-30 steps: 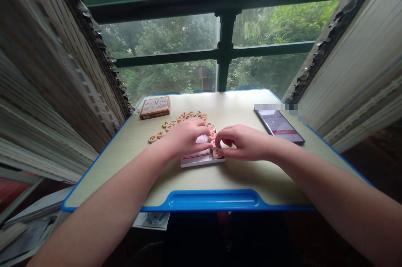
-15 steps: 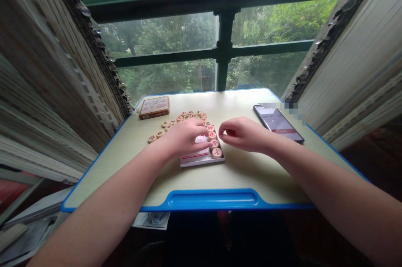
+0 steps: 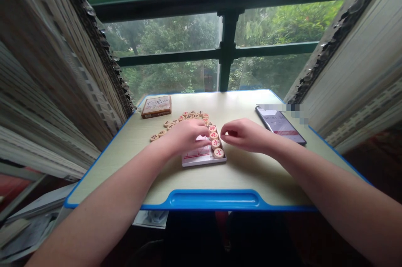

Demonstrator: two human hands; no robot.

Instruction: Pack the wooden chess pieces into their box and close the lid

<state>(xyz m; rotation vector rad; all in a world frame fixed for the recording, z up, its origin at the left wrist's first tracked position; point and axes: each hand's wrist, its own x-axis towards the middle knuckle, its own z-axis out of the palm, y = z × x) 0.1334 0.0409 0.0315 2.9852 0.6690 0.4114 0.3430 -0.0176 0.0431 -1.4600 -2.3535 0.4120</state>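
left hand (image 3: 186,136) rests flat, grip slack and empty, on a white tray (image 3: 201,159) by round wooden discs (image 3: 216,143); right hand (image 3: 246,135) curls its grip, contents unclear.

Red characters on chess pieces (image 3: 215,143), box lid (image 3: 156,105): too small to read.

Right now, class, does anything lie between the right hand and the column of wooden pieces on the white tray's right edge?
Nothing visible does. The right hand is just beside the pieces, with only bare table between. The left hand lies on their far side.
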